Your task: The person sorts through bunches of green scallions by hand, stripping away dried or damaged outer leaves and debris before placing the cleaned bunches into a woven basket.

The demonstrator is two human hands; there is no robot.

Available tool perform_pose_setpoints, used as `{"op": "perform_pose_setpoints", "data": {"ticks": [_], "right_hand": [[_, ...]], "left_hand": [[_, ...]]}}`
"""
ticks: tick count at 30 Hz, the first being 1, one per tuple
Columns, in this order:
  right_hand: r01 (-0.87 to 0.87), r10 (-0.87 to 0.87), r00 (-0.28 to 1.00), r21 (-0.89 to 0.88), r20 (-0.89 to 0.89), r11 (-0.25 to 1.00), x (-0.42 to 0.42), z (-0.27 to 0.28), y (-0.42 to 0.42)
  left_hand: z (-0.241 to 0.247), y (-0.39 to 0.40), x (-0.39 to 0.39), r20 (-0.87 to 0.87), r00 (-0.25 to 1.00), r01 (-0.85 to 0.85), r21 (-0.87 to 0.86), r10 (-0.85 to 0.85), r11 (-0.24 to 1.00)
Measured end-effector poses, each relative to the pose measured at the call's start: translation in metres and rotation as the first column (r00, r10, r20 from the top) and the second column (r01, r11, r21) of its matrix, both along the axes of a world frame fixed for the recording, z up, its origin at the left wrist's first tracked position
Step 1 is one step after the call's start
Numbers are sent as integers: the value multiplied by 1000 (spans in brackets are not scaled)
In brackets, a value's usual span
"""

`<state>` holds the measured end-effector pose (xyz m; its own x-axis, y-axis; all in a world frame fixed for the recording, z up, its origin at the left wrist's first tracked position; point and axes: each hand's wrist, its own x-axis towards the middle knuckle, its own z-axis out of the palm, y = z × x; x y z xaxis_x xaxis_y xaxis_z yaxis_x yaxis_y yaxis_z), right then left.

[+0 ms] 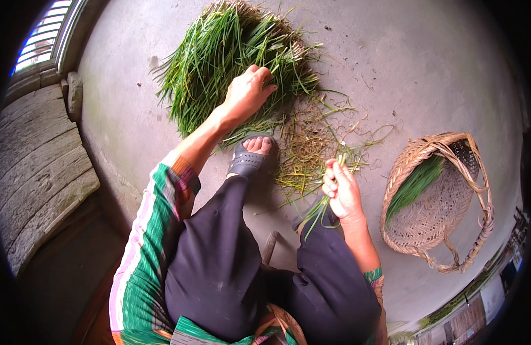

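On the floor ahead lies a large heap of long, thin, chive-like greens [209, 56], their pale stem ends turned to the right. My left hand [248, 88] reaches over the heap's near right part with bent fingers touching the leaves; whether they grip a stalk is hidden. A few green stalks [320, 207] are held in my right hand [342, 189], pale ends poking up past the fingertips and leaves hanging down over my right knee. Between the hands, yellowed leaf trimmings [306, 146] lie scattered on the concrete floor [420, 77].
To the right, a woven basket [442, 215] with a looped handle leans open, a bunch of greens [414, 189] inside. My sandalled left foot [250, 155] rests beside the heap. A wooden leg [270, 248] stands between my knees. Rough planks [41, 159] and a barred opening [43, 36] are at left.
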<state>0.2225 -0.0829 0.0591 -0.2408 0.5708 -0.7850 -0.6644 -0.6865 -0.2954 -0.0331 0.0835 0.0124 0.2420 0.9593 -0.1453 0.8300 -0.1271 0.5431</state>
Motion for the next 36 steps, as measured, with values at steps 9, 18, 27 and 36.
{"op": "perform_pose_setpoints", "data": {"ticks": [9, 18, 27, 36], "right_hand": [[-143, 143, 990, -21, 3, 990, -4, -2, -5], [-75, 70, 992, 42, 110, 996, -2, 2, 3], [45, -124, 963, 308, 241, 950, 6, -1, 43], [-78, -2, 963, 286, 270, 955, -10, -16, 31]], "left_hand": [[-17, -3, -20, -176, 984, 20, 110, 0, 994], [10, -4, -23, 282, 900, -193, -426, 332, 884], [29, -61, 39, 667, 647, 371, -698, 368, 613], [48, -71, 71, 330, 923, 332, -412, -200, 848]]}}
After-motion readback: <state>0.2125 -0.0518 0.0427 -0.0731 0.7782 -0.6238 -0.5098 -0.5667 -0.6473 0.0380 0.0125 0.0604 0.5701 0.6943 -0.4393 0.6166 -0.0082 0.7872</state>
